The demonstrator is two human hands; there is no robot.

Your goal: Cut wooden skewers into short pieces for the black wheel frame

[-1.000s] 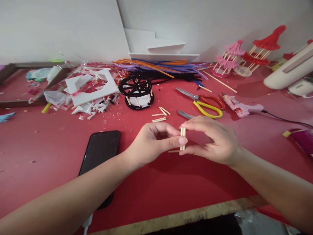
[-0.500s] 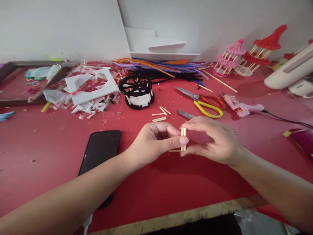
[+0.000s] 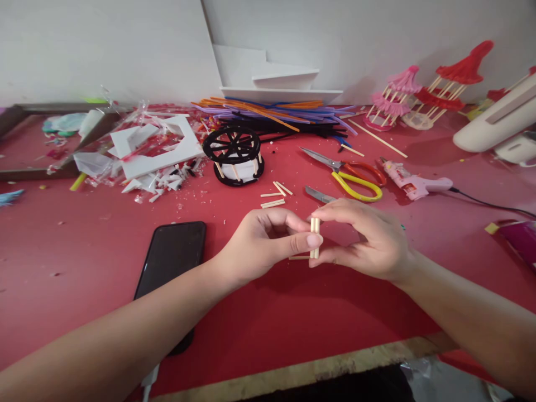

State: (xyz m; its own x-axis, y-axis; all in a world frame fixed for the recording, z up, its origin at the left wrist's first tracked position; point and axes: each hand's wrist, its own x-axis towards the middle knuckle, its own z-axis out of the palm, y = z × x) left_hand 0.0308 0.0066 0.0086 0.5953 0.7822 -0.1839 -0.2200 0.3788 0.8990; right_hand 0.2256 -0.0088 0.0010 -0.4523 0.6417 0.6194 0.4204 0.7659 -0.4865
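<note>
Two short pale wooden sticks (image 3: 314, 224) stand upright side by side above the red table (image 3: 84, 234). My right hand (image 3: 364, 240) pinches them top and bottom between forefinger and thumb. My left hand (image 3: 263, 243) is closed too, its thumb and forefinger pressed against the sticks from the left. A further stick piece (image 3: 298, 258) lies flat just under the hands. Several cut stick pieces (image 3: 274, 196) lie a little beyond my hands.
A black phone (image 3: 167, 268) lies left of my forearm. Beyond are a black wheel-shaped model (image 3: 234, 155), white foam scraps (image 3: 151, 153), coloured pipe cleaners (image 3: 272, 114), scissors (image 3: 352, 176), a pink glue gun (image 3: 412, 181) with cord, and pink and red tiered models (image 3: 422, 89).
</note>
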